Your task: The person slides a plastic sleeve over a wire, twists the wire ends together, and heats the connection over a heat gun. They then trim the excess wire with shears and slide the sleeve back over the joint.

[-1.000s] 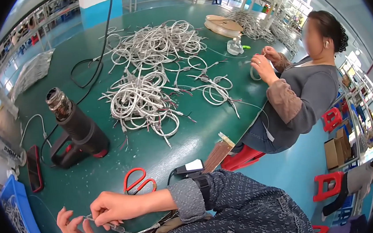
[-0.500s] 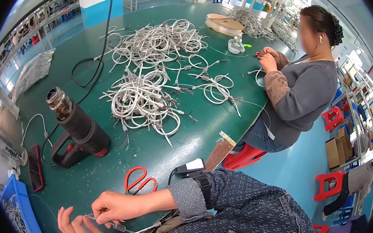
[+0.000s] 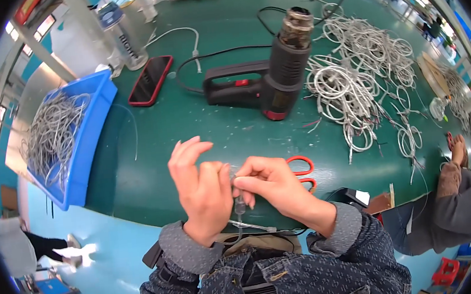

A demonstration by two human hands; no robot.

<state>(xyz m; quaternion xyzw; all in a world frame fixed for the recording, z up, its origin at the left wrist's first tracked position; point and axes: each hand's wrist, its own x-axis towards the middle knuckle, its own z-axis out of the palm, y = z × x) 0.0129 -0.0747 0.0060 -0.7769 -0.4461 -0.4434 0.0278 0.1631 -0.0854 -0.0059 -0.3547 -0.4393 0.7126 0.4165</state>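
Observation:
In front of my body, my two hands meet at a thin grey-white cable with a clear-grey connector [image 3: 240, 206]. My right hand [image 3: 278, 185] pinches it just above the connector, thumb against index finger. At its other side, the thumb and index finger of my left hand [image 3: 201, 192] close on the cable's upper end, the other fingers raised and spread. That end is mostly hidden by fingertips. Scissors with red handles [image 3: 303, 166] lie just beyond my right hand, partly covered by it. Further off, a black heat gun [image 3: 282, 67] stands nozzle up on the green table [image 3: 163, 153].
A blue bin [image 3: 92, 140] of cables sits at the left edge, near a red-cased phone [image 3: 151, 81] and clear bottle [image 3: 125, 42]. Bundled white cables [image 3: 348, 89] lie heaped at the right. A black adapter [image 3: 349, 196] is near my right forearm; a co-worker [image 3: 464, 200] sits beyond.
The view has swung left, so my hands now appear mid-picture and the blue bin shows more fully. Both hands remain at the connector cable.

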